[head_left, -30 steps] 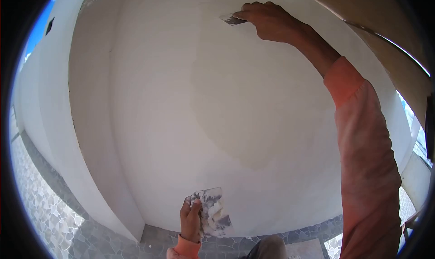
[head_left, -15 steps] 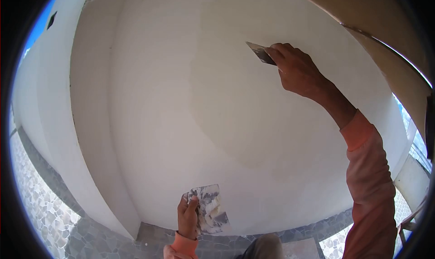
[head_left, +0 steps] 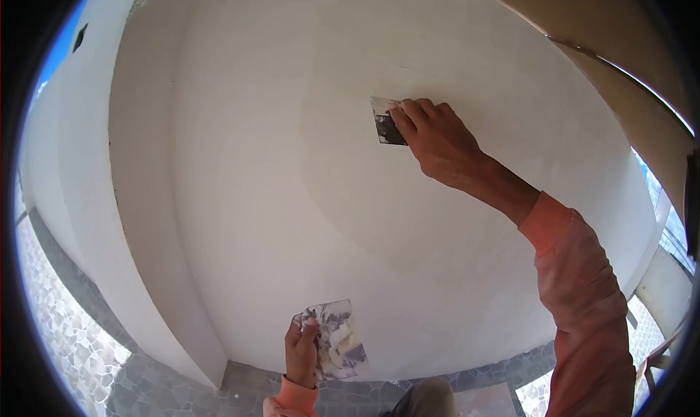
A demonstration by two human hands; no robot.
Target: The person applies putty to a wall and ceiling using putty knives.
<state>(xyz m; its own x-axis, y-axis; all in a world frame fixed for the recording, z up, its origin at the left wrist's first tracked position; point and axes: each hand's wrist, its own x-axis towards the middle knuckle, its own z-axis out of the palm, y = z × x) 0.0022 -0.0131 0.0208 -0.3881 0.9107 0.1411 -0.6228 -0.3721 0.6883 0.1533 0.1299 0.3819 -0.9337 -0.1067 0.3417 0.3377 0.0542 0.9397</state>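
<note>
My right hand (head_left: 441, 141) grips a flat metal scraper (head_left: 388, 128) against the upper middle of the pale wall (head_left: 248, 169); dark and whitish patches mark its blade. Low in the view, my left hand (head_left: 302, 351) holds a second flat plate (head_left: 340, 338) by its left edge, thumb on top. That plate is smeared with white and grey paste. A slightly darker, damp-looking area (head_left: 364, 191) covers the wall around and below the scraper.
A wall ledge or column (head_left: 146, 198) stands at the left. Grey stone-patterned floor (head_left: 168, 384) runs along the bottom. A brown overhead panel (head_left: 620, 30) spans the upper right. My knee (head_left: 430, 399) shows at the bottom edge.
My right hand and its scraper have moved down and left across the wall, and the blade has turned more upright. My left hand and its plate have hardly moved.
</note>
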